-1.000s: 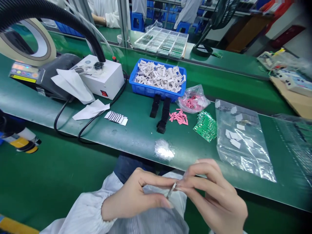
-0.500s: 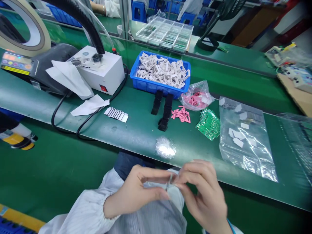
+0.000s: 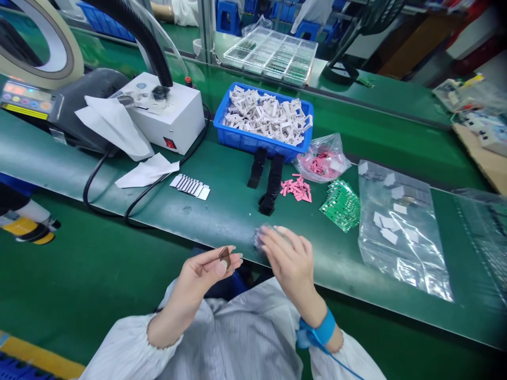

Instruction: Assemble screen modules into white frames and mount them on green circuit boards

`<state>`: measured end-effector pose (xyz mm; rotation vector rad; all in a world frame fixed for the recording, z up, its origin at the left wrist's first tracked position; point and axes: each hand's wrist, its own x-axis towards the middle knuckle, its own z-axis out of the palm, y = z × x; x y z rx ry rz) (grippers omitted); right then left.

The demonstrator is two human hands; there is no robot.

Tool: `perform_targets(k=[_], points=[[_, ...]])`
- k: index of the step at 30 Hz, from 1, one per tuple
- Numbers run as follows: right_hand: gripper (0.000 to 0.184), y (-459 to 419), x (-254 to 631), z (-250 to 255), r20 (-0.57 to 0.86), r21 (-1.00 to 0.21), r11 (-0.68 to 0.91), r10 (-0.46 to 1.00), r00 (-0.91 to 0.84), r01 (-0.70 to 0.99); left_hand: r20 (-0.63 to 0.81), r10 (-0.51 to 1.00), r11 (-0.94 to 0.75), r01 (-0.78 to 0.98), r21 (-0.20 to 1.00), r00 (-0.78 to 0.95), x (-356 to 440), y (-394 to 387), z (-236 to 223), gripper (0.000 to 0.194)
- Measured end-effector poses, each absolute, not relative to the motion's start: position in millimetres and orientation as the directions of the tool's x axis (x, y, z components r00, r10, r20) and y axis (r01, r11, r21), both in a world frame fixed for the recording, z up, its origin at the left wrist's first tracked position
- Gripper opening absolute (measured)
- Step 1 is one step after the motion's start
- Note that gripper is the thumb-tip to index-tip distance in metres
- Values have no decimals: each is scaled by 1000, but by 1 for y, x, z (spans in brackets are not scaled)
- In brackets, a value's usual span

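In my left hand (image 3: pixel 204 272), thumb and fingers pinch a small brown-tinted, see-through rectangular plate (image 3: pixel 224 255), held up just off the bench's front edge. My right hand (image 3: pixel 291 256) wears a blue wrist strap (image 3: pixel 322 328) with a cord. Its curled fingertips are on a small heap of clear plastic film (image 3: pixel 259 238) on the bench, which the hand partly covers; the fingertips are slightly blurred. Beyond the right hand lie a linked black strip (image 3: pixel 269 198), loose pink strips (image 3: pixel 296 189) and a stack of green circuit boards (image 3: pixel 341 206).
A blue bin (image 3: pixel 263 142) of white plastic parts stands at the back, beside a bag of pink pieces (image 3: pixel 322 158). Right lies a clear bag (image 3: pixel 404 253) with white pieces. Left are a white box (image 3: pixel 184 119), cables, paper and a row of white pieces (image 3: pixel 190 186).
My hands were together over my lap, fingers meeting at a small piece. They have parted: the left moved left and up with the plate, the right reached forward onto the film heap.
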<state>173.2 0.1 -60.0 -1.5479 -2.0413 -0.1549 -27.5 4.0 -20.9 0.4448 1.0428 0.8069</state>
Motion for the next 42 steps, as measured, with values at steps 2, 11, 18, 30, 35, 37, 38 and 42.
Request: perform_targets(k=[2,11,18,30,35,37,38,42], points=[[21,-3,177,-52,503,-165,446,805,-314,880,-577,768,640,-378,669,278,-26,4,-22,38],[28,-20,153,2,591,-331,578,743,-313,746,-419,779,596,-343,726,466,-11,2,-17,26],[25,-31,145,7,462,-801,477,877,-133,361,-175,562,712,-365,600,808,-6,-11,-8,51],[15,-36,165,30,533,-606,473,838,-115,639,-313,634,613,-212,761,707,-2,-9,-5,49],[12,-34,165,31,530,-575,484,835,-150,660,-311,647,555,-150,818,696,-5,-7,-1,50],[12,-34,166,30,524,-571,487,836,-163,660,-309,648,535,-128,835,696,-6,-7,1,50],[12,-34,167,30,521,-572,490,836,-170,657,-305,649,524,-119,843,697,-6,-6,2,49],[14,-34,172,29,515,-573,514,831,-208,638,-288,656,480,-91,872,697,-6,-5,6,46]])
